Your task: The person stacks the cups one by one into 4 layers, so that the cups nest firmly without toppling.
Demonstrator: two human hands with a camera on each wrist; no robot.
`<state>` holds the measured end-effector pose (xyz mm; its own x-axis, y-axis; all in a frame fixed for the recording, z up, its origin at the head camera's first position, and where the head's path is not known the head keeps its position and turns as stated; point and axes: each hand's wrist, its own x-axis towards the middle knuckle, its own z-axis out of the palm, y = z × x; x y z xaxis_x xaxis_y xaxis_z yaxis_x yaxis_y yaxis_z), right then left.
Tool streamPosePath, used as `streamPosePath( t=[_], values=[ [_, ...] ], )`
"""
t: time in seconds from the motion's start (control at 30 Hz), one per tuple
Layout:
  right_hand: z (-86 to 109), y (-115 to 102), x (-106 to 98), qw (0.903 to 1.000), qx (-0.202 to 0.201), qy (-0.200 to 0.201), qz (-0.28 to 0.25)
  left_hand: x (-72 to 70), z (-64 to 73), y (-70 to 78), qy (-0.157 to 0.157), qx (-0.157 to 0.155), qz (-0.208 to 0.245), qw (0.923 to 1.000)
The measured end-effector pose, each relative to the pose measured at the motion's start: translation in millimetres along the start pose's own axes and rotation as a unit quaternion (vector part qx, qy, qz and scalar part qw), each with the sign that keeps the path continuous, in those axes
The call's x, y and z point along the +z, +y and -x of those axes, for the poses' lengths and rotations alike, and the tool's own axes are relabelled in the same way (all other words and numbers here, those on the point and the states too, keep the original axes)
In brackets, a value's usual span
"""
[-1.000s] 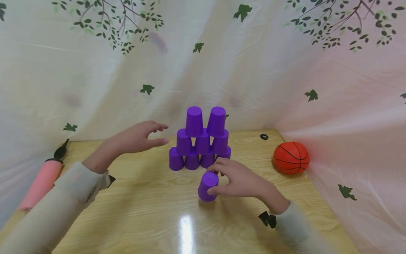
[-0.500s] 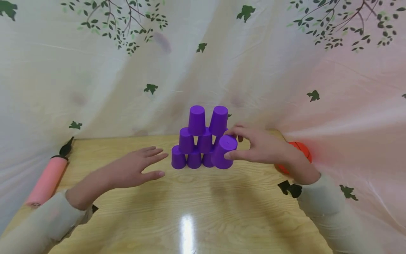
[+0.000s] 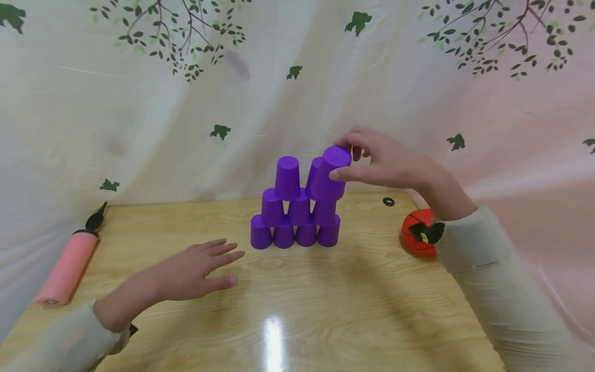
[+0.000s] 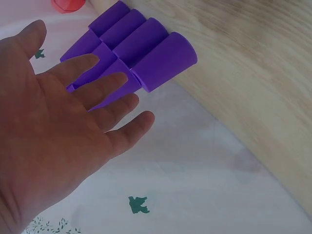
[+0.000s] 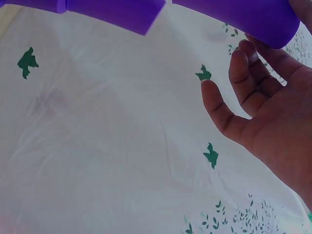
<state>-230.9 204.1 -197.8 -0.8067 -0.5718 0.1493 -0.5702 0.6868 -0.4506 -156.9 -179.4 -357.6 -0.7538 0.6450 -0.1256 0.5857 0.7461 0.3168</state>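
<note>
My right hand [image 3: 383,163] pinches an upside-down purple cup [image 3: 331,175] near its closed end, thumb in front and fingers behind. In the head view this cup overlaps the right cup of the upper row. Behind it stands a pyramid of purple cups: several in the bottom row [image 3: 283,235], a middle row [image 3: 272,207] of 3, and 2 on top, the left top cup [image 3: 287,179] in full sight. The held cup [image 5: 248,17] also shows in the right wrist view. My left hand [image 3: 192,271] hovers left of the pyramid, fingers straight, holding nothing.
A pink hand pump [image 3: 68,266] with a black nozzle lies at the table's left. On the right, a small red basketball [image 3: 416,235] is partly hidden by my right wrist. A black disc [image 3: 388,201] lies near the back edge, before a leaf-printed curtain [image 3: 153,129].
My right hand has lifted the cup from the table in front of the pyramid up to the height of its top row. My left hand has drawn back and down.
</note>
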Motion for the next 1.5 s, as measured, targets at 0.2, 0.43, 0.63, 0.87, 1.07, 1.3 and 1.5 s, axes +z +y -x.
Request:
streamPosePath(
  t=[0.2,0.43,0.63,0.87,1.07,1.3,1.5],
  values=[
    [-16.9,-1,-13,0.9998,0.008,0.012,0.014,3.7,4.0,0.0,-0.004,0.001,0.001,1.0000],
    [-34.3,-1,-20,0.9994,0.016,0.012,0.028,8.6,6.7,-0.4,-0.004,0.003,0.000,1.0000],
    [-49.7,2,-20,0.9986,0.040,0.010,0.033,12.9,8.6,-0.9,-0.001,0.004,0.001,1.0000],
    [-64.7,4,-16,0.9975,0.061,0.001,0.035,13.4,9.9,-0.9,-0.007,0.001,0.008,0.9999],
    [-75.5,3,-13,0.9968,0.071,-0.004,0.036,13.4,11.4,-0.9,-0.002,0.000,0.005,1.0000],
    [-82.0,5,-12,0.9964,0.081,-0.010,0.023,14.4,12.5,-2.8,-0.002,-0.008,0.001,1.0000],
    [-85.7,5,-9,0.9962,0.085,-0.013,0.015,13.7,13.7,-4.0,-0.002,-0.006,0.005,1.0000]
  ],
)
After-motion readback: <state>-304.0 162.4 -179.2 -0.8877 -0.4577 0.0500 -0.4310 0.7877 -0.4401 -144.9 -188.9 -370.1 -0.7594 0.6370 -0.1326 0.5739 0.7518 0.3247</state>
